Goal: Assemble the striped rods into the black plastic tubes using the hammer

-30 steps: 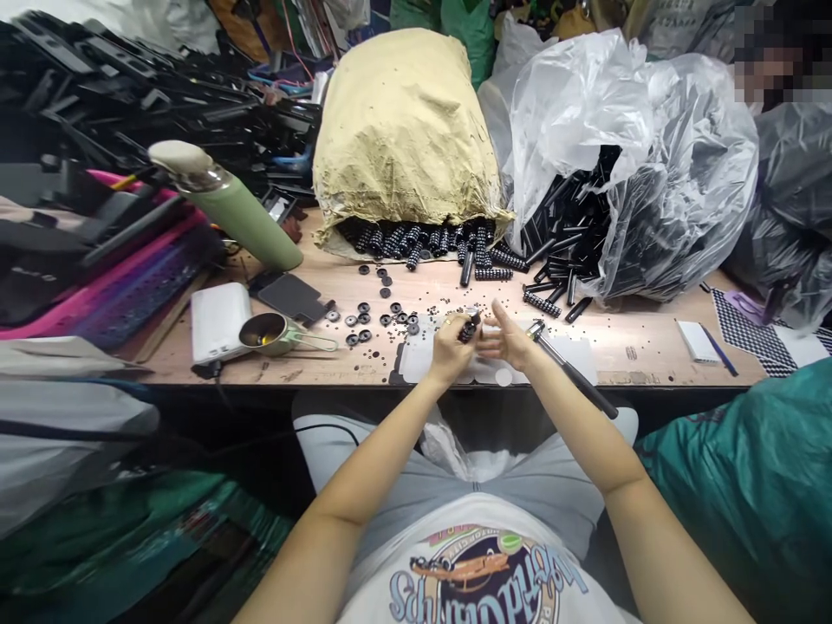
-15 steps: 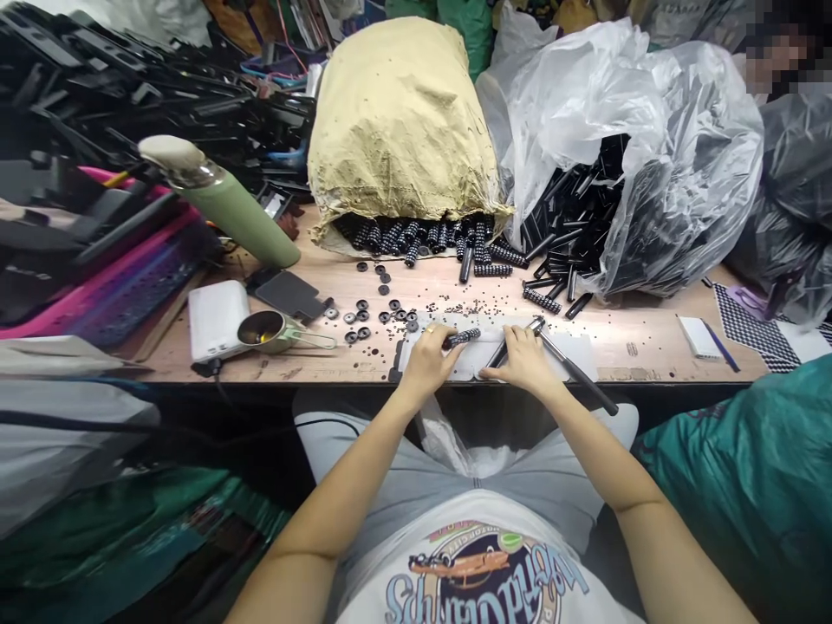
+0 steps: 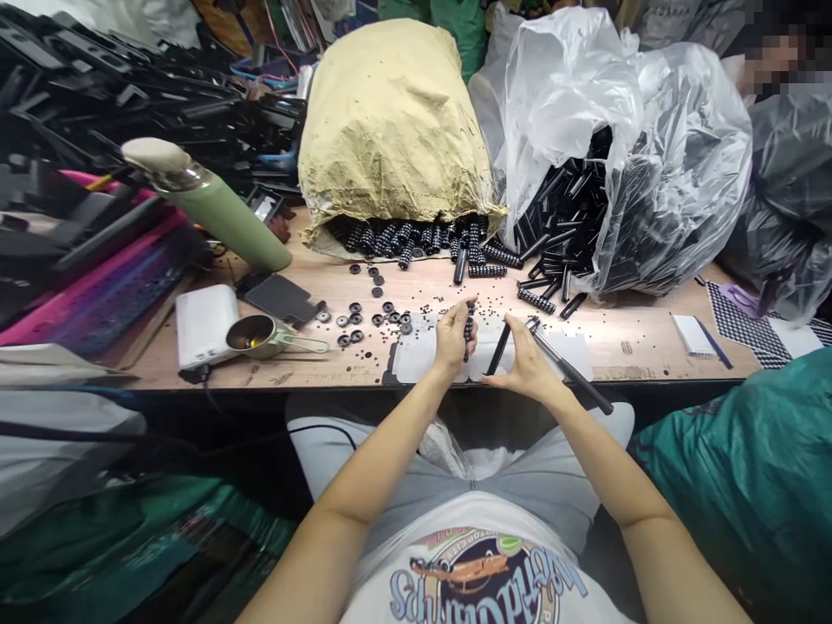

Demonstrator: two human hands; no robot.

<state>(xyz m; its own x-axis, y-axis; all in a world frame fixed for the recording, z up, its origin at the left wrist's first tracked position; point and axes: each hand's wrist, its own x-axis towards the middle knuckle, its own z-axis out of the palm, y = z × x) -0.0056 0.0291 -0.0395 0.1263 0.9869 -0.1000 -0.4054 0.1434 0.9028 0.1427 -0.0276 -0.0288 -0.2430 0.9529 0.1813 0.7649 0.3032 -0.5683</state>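
My left hand [image 3: 451,334] is closed round a black studded roller [image 3: 469,328], held upright over the white board [image 3: 422,357] at the table edge. Just to the right, my right hand [image 3: 529,360] grips a plain black tube [image 3: 497,348] by its ends, between thumb and fingertips. Beside that hand lies a metal tool with a black handle [image 3: 581,381], its handle sticking out past the table edge. Tiny dark bits and several black round caps [image 3: 355,336] are scattered left of and beyond the board.
A yellowish sack [image 3: 390,121] spills studded rollers. Next to it, a clear plastic bag [image 3: 682,173] holds plain black pieces. On the left stand a green bottle [image 3: 227,217], a metal cup [image 3: 250,338] and a white box [image 3: 206,325]. A notepad [image 3: 692,335] lies right.
My left hand has moved right and turned the roller from lying flat to upright. My right hand has opened wider along the black tube, which now stands more steeply. The view has shifted slightly.
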